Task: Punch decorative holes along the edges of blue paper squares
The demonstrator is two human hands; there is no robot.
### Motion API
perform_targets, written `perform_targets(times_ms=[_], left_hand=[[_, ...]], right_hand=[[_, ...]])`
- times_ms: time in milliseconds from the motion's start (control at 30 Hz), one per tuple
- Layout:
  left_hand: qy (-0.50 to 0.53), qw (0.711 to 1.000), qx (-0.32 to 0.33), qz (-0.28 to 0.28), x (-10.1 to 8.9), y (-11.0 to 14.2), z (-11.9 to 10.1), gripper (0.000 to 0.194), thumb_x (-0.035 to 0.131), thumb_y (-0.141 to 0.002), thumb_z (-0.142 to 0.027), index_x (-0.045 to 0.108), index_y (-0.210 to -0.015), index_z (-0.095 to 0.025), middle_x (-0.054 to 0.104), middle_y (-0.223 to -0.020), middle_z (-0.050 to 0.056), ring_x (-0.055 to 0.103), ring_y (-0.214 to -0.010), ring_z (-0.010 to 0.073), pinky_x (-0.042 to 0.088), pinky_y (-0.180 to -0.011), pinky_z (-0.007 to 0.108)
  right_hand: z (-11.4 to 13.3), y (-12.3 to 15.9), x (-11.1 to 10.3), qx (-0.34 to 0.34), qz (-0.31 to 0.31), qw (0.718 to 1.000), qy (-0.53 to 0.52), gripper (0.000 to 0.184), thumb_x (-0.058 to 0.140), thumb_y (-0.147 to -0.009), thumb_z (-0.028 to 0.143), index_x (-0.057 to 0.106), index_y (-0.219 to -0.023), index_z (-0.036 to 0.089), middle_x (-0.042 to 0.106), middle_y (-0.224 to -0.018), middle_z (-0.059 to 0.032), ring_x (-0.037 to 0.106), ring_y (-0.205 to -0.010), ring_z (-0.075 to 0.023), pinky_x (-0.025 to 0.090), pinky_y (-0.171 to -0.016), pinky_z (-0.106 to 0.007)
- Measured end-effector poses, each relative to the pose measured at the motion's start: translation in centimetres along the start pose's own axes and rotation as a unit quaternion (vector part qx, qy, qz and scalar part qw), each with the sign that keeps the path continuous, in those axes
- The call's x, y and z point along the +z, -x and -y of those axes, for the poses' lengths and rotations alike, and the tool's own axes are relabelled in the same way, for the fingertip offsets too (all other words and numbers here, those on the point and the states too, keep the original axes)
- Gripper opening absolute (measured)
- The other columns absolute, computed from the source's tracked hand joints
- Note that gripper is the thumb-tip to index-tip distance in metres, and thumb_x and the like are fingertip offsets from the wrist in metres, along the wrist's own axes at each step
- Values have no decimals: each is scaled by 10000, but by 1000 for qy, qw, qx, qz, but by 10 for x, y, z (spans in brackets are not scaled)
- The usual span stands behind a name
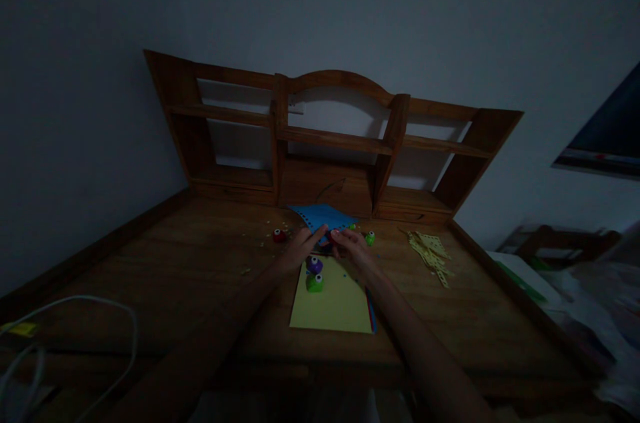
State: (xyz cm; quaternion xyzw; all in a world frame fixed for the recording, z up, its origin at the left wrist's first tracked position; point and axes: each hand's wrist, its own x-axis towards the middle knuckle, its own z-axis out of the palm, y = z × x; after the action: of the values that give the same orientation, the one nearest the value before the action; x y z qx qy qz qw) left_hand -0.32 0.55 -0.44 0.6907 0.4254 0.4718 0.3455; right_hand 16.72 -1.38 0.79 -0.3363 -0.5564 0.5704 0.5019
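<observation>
My left hand [301, 245] and my right hand [351, 244] meet at the middle of the wooden desk [175, 276], fingers pinched on a blue sheet of paper [320, 216] with small holes along its edge. A small dark object sits between the fingertips; I cannot make it out. Just in front of my hands a purple punch [314, 265] and a green punch [315, 283] stand on a yellow sheet [333, 306].
A red punch [279, 235] lies left of my hands, another green punch [369, 237] to the right. Punched yellow paper strips [431, 253] lie at the right. A wooden shelf unit [330, 143] stands at the back. A white cable [90, 316] loops at the near left.
</observation>
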Motion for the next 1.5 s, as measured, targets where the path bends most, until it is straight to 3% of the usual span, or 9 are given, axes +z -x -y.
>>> perform_targets(times_ms=[100,267,667,867,1100,1267,1400,1500], left_hand=[[-17,1000,-13,-21,-3,1,-2,469,486,-872,-571,535,-608,-187,542,-604,-18,525,-661,174,436,-714,287],[19,1000,-9,-17,-4,2,-8,464,474,-873,-565,551,-617,-185,587,-626,-5,564,-708,190,450,-715,288],[-4,999,-13,-34,-3,2,-4,489,478,-869,-591,563,-617,-181,591,-630,1,572,-728,196,459,-733,298],[-20,1000,2,-16,-3,0,-3,518,432,-886,-603,549,-625,-172,570,-623,-5,540,-679,179,435,-698,284],[-77,997,8,-30,0,-2,6,517,445,-898,-575,476,-562,-183,453,-548,-31,461,-585,147,362,-607,261],[-92,995,44,11,1,-1,5,486,426,-932,-517,555,-619,-167,526,-595,-25,495,-612,143,373,-624,250],[-69,996,33,38,1,-1,3,482,395,-943,-521,633,-734,-157,611,-678,-5,545,-664,159,412,-654,251],[-77,995,31,49,0,-1,4,503,379,-947,-527,629,-710,-160,610,-659,0,546,-653,163,413,-638,252]], right_hand=[[1,0,3,2,12,1000,-3,344,743,-735,515,687,-720,176,622,-594,-9,451,-477,-96,319,-486,-251],[-2,-1,4,7,12,1000,-16,306,766,-729,473,684,-711,179,564,-528,15,441,-467,-95,290,-479,-251],[-7,-3,2,3,4,1000,-30,299,795,-717,439,620,-681,199,558,-535,33,458,-468,-102,304,-487,-264],[-2,-1,4,6,-8,1000,-28,326,808,-688,457,610,-712,199,556,-534,41,460,-469,-102,311,-481,-262],[-4,-2,2,9,-17,999,-44,352,820,-666,473,597,-722,207,559,-572,44,448,-467,-96,289,-473,-262],[-9,-4,-1,3,-18,999,-37,319,789,-722,462,597,-749,209,564,-545,43,454,-463,-100,279,-474,-259],[-12,-5,-3,11,-25,999,-39,323,782,-734,466,580,-739,213,567,-536,41,460,-464,-105,287,-478,-260],[-11,-4,-4,14,-26,999,-30,319,785,-733,458,583,-734,211,580,-557,32,478,-482,-111,313,-495,-264]])
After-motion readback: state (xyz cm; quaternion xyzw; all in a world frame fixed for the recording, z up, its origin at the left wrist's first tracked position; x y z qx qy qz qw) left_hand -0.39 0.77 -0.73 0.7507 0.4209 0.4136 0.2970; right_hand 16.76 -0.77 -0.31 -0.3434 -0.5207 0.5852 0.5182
